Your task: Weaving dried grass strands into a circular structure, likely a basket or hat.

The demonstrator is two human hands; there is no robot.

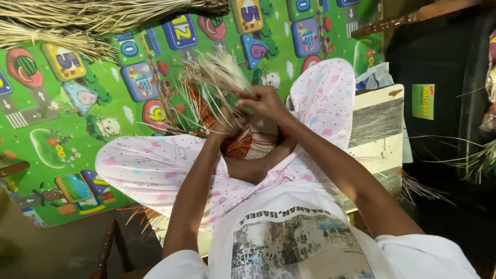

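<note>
At the centre of the frame, the right hand [264, 102] pinches pale straw strands [219, 72], while the left hand [227, 124] clamps the woven piece [256, 142], both forearms angled inward.

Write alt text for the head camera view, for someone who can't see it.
Seen from above, a seated person's left hand and right hand work pale straw strands into a small woven basket held between the knees. Beneath is a green play mat, with a bundle of dried grass lying at its top edge.
</note>
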